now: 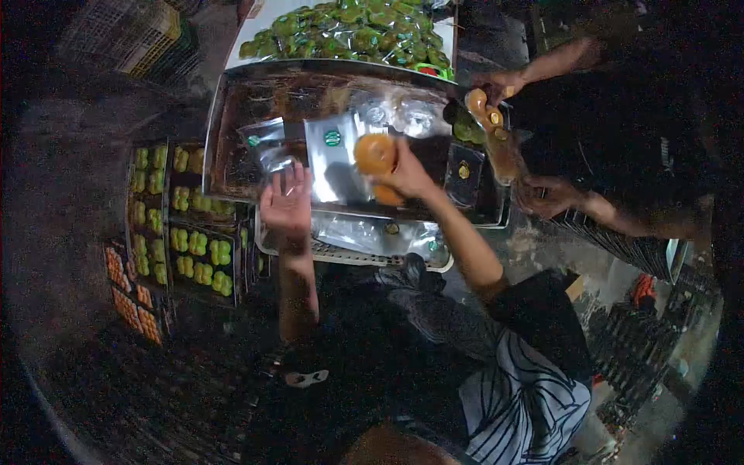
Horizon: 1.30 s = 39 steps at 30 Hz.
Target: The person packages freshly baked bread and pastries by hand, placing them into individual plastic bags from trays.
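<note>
My right hand [407, 174] is wrapped round an orange round fruit [375, 153], above the brown work tray [256, 89]. A second orange fruit [387, 194] shows just below that hand. Under the fruit lies a clear plastic bag with a green label [332, 139]. My left hand [287, 203] is raised at the tray's near edge, palm up, its fingers apart and nothing in them. Beyond its fingertips lies a smaller clear packet [277, 157].
A co-worker's hands [546, 197] hold a long pack of orange fruit [496, 128] at the right. Bagged green fruit [356, 31] fills a box behind the tray. Crates of green fruit [203, 244] and orange fruit [133, 298] stand left. A white basket [349, 256] sits in front.
</note>
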Motion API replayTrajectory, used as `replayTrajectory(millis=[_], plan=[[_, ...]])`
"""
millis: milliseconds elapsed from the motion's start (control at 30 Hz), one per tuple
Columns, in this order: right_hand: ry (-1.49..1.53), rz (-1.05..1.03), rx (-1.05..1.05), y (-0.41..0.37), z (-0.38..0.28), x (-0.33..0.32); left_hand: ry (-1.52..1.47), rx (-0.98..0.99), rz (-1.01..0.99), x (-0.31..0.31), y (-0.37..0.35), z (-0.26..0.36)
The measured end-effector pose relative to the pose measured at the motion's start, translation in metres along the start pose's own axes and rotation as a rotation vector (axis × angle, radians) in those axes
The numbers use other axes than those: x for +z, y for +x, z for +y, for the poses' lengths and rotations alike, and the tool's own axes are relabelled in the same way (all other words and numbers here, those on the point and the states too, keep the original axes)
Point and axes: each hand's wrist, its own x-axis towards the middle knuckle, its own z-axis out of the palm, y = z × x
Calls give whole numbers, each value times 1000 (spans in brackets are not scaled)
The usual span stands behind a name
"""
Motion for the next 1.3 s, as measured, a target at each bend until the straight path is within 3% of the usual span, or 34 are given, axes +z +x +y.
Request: replayTrajectory(millis=[33, 100, 133, 200, 300, 333, 367, 433, 500, 567, 600, 700, 733, 833, 967, 1033, 1100, 1167, 1233, 1267, 1300], plan=[[62, -45, -168, -9, -31, 3, 107, 13, -144, 1, -8, -5], [-247, -175, -249, -12, -92, -7, 288, 85, -207, 10, -24, -26], [-264, -147, -234, -18, -113, -15, 289, 51, -221, 17, -33, -37], [-592, -147, -27, -30, -143, -27, 445, 140, -322, 36, -49, -53], [-439, -175, 7, -64, -147, -34, 443, 219, -440, 43, -60, -68], [-444, -163, 4, -65, -140, -38, 438, 169, -575, 41, -64, -71], [-444, -161, 3, -64, -136, -40, 438, 169, -577, 41, -69, -75], [-322, 82, 135, -61, -131, -45, 740, 237, -688, 44, -76, -85], [-207, -15, 218, -72, -135, -49, 718, 201, -685, 44, -78, -87], [31, -225, 374, -83, -141, -49, 441, -74, -634, 48, -75, -84], [0, -163, 294, -88, -134, -46, 443, -73, -634, 49, -72, -82], [-2, 10, 234, -92, -122, -50, 558, -119, -345, 48, -57, -80], [-37, 62, 139, -93, -104, -48, 451, -170, -309, 51, -53, -77], [117, 70, 201, -101, -119, -61, 71, -354, -253, 63, -45, -64], [-170, 179, 43, -95, -130, -72, -121, -390, -161, 66, -45, -69], [-232, 285, -70, -87, -147, -69, 311, -187, -293, 70, -64, -81], [-461, 279, -82, -74, -154, -70, 349, -204, -404, 63, -75, -89], [-437, 248, 41, -72, -160, -79, 446, -90, -571, 68, -89, -95], [-494, 105, 111, -75, -159, -80, 464, -101, -590, 66, -91, -92], [-242, 28, 173, -78, -163, -81, 561, -65, -618, 67, -97, -95], [-243, 25, 168, -77, -163, -80, 656, -26, -644, 68, -101, -97]])
